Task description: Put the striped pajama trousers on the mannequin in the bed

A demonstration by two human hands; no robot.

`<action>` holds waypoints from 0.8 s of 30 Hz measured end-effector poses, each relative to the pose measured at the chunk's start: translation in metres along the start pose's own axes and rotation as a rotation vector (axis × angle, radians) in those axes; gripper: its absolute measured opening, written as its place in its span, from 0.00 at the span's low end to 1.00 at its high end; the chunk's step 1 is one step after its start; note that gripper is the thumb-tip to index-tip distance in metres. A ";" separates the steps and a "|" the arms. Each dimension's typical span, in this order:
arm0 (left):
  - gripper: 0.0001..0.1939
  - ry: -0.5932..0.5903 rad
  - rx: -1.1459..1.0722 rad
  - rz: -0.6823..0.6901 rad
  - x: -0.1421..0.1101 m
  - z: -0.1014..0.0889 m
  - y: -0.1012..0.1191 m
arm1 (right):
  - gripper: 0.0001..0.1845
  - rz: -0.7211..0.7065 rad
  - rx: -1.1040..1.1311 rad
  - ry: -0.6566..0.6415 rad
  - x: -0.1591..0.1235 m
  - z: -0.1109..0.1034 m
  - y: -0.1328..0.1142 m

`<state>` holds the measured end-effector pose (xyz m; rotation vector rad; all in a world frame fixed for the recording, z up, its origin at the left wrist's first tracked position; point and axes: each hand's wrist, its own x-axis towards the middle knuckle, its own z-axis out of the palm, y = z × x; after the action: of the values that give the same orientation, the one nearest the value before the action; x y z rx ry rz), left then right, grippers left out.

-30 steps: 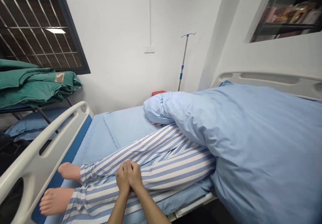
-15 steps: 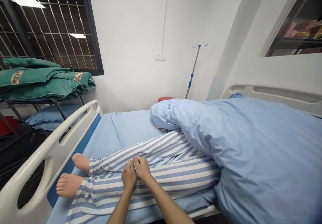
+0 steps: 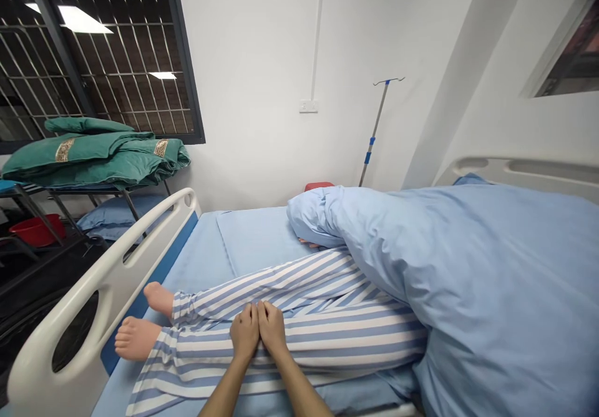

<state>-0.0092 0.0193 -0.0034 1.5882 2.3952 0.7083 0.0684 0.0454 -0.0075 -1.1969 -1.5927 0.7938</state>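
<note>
My left hand [image 3: 245, 331] and my right hand [image 3: 272, 328] are side by side and touching, fingers curled down and knuckles up. Their fingertips are hidden, so whatever they may grip does not show. Both are over the blue-and-white striped trousers [image 3: 346, 334] on a manikin's legs. I cannot tell whether they press on the cloth. The manikin's bare feet [image 3: 138, 338] point toward the bed end at left. A folded-back light blue quilt [image 3: 477, 267] covers the upper body at right.
The bed's footboard [image 3: 79, 317] rises at left, its headboard [image 3: 528, 170] at right. Green folded quilts [image 3: 107, 158] lie on a rack by the barred window. Behind the bed stand an IV pole [image 3: 377, 123] and a red object [image 3: 319, 186]. A red basin [image 3: 37, 231] is at far left.
The view has turned left, so the room appears shifted right. My hands have come level with each other, the right one straighter beside the left. The quilt and legs lie as before.
</note>
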 end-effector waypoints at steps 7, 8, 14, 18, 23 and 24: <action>0.21 -0.196 -0.216 0.002 0.021 -0.025 0.024 | 0.25 0.038 0.138 0.040 0.003 -0.007 -0.005; 0.21 -0.196 -0.227 0.028 0.024 -0.025 0.028 | 0.25 0.048 0.182 0.045 0.004 -0.008 -0.006; 0.21 -0.038 -0.392 0.035 0.017 0.003 0.027 | 0.23 0.114 0.274 0.068 0.006 -0.007 -0.001; 0.18 0.045 -0.216 0.052 0.012 0.025 0.014 | 0.21 0.128 0.214 0.098 0.007 -0.002 0.006; 0.16 0.015 -0.090 0.082 0.011 0.025 0.014 | 0.19 0.124 0.209 0.094 0.007 -0.001 0.009; 0.16 0.005 -0.090 0.061 0.011 0.023 0.016 | 0.19 0.123 0.203 0.085 0.007 -0.001 0.009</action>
<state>0.0082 0.0406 -0.0145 1.6303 2.2926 0.8207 0.0713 0.0545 -0.0129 -1.1726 -1.3447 0.9472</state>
